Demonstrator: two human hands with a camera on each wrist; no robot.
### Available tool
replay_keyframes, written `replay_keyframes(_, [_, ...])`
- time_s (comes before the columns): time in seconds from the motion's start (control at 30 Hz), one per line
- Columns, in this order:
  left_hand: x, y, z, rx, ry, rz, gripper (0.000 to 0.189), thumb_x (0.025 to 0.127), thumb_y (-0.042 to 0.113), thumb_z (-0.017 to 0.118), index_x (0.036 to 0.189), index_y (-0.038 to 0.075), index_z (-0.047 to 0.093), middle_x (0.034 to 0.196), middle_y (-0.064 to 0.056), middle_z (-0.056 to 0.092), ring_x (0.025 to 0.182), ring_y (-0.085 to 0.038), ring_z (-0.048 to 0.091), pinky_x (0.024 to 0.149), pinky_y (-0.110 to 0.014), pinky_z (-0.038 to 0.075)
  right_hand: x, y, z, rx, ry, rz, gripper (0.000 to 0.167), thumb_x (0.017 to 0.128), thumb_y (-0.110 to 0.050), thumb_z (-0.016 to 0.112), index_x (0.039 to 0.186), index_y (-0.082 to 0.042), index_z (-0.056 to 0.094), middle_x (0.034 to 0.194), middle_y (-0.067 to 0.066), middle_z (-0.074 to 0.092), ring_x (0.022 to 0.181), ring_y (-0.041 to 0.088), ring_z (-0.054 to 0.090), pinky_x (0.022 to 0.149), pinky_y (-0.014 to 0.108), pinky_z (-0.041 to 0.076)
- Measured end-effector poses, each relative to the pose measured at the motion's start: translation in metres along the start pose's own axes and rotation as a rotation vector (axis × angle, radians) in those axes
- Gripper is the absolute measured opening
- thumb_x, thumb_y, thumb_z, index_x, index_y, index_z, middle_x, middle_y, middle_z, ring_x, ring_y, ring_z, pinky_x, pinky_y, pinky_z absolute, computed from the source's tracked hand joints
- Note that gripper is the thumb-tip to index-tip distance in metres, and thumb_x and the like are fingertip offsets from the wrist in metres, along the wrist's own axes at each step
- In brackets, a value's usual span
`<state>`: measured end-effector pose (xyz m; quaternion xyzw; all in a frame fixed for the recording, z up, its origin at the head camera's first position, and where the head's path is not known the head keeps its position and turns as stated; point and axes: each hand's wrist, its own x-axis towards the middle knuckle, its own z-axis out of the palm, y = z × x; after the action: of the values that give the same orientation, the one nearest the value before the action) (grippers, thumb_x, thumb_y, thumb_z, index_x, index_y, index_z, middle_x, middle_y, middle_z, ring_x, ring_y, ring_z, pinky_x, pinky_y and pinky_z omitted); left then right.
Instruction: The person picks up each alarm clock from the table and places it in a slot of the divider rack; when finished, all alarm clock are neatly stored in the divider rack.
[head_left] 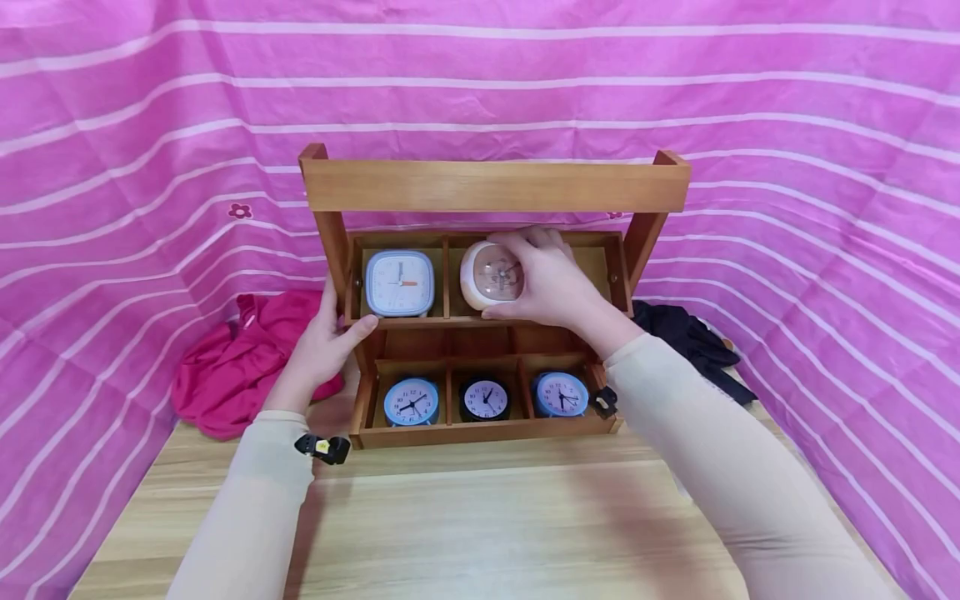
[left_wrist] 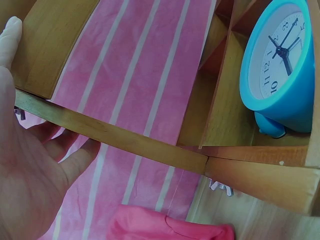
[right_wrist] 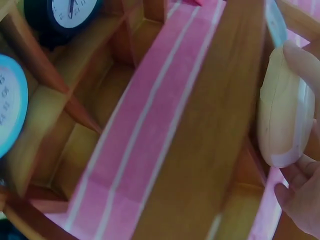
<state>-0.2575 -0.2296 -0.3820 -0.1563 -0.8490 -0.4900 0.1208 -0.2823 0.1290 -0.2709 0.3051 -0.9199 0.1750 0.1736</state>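
Observation:
A two-tier wooden rack (head_left: pixel 495 185) with a top bar stands on the table. My right hand (head_left: pixel 551 275) grips a round cream-and-white alarm clock (head_left: pixel 495 271) at the upper tier's middle; in the right wrist view the clock's cream side (right_wrist: pixel 280 110) shows between thumb and fingers. My left hand (head_left: pixel 318 350) holds the rack's left side, its thumb at the upper tier's front edge and its fingers behind the side board. A rounded-square, blue-rimmed white clock (head_left: pixel 400 283) sits in the upper left compartment.
Along the lower tier stand a blue clock (head_left: pixel 411 402), a black clock (head_left: pixel 485 400) and another blue clock (head_left: pixel 561 394), one per compartment. Red cloth (head_left: pixel 251 367) lies left of the rack, black cloth (head_left: pixel 686 342) right. A pink striped curtain (head_left: pixel 480 100) hangs behind.

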Motion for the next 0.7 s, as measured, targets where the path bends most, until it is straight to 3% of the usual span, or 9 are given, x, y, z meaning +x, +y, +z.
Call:
replay_keyframes(0.13, [0.000,0.000,-0.001,-0.009,-0.007,0.000,0.103,0.100,0.034,0.071,0.163,0.051,-0.008,0.171,-0.013,0.024,0.147,-0.049,0.037,0.115,-0.072,0.033,0.006,0.000,0.011,-0.003,-0.020,0.056,0.099,0.067,-0.061,0.093,0.150,-0.024,0.054,0.154,0.012,0.044,0.146,0.033,0.032,0.112,0.069,0.026])
replay_keyframes(0.23, [0.000,0.000,-0.001,-0.010,-0.008,0.003,0.103,0.100,0.034,0.072,0.164,0.050,-0.008,0.172,-0.012,0.023,0.148,-0.048,0.037,0.115,-0.071,0.033,0.008,0.002,0.016,-0.003,-0.030,0.073,0.098,0.068,-0.061,0.093,0.151,-0.025,0.054,0.155,0.011,0.043,0.147,0.035,0.031,0.109,0.067,0.026])
replay_keyframes(0.5, [0.003,0.000,-0.001,-0.010,-0.002,0.014,0.104,0.100,0.035,0.072,0.164,0.049,-0.008,0.171,-0.013,0.025,0.148,-0.048,0.037,0.116,-0.072,0.031,0.003,0.007,0.021,-0.079,-0.077,0.037,0.084,0.082,-0.062,0.082,0.153,-0.026,0.055,0.148,0.010,0.049,0.140,0.035,0.038,0.104,0.063,0.027])
replay_keyframes(0.7, [0.001,0.000,0.000,-0.001,0.001,0.006,0.103,0.099,0.035,0.072,0.163,0.052,-0.007,0.171,-0.012,0.025,0.148,-0.048,0.036,0.116,-0.072,0.030,-0.003,0.006,0.023,-0.102,-0.063,0.025,0.081,0.087,-0.063,0.077,0.155,-0.028,0.051,0.154,0.009,0.046,0.142,0.035,0.038,0.105,0.064,0.027])
